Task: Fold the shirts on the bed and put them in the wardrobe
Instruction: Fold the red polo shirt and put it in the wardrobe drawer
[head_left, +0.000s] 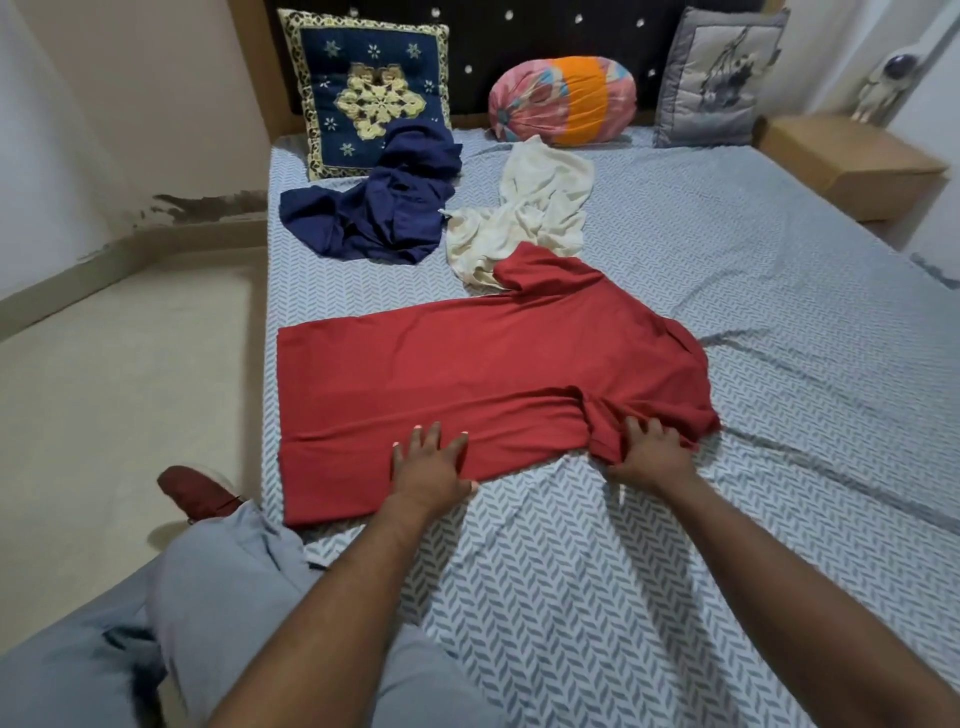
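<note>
Left hand (428, 460): flat, fingers spread straight, pressing on the near edge of the red shirt (493, 374). Thumb sits at the fabric edge; can't tell if it's tucked under.

Right hand (649, 452): fingers curled into the near sleeve, gripping a bunch of it. Fingertips are partly buried in the folds and the thumb is hidden.

The red shirt lies sideways across the bed (753, 270), hem to my left, shoulders to my right. There's a long crease along the near side. I can't make out the collar. The far sleeve lies over the lower edge of the cream shirt (530, 208), covering part of it.

The cream shirt is crumpled, just beyond the red one. The blue shirt (379, 208) is crumpled to its left, nearly touching it, with its top draped over the bottom corner of the blue cushion (363, 88).

A striped bolster (563, 101) and a grey cushion (719, 78) lean on the dark headboard (519, 31).

There's a bedside table (852, 161) to the right, and the small figure (883, 88) behind it is too blurred to identify.

My knee (218, 571) is on the bed's left edge, with a red shoe (192, 491) behind it, partly hidden.
</note>
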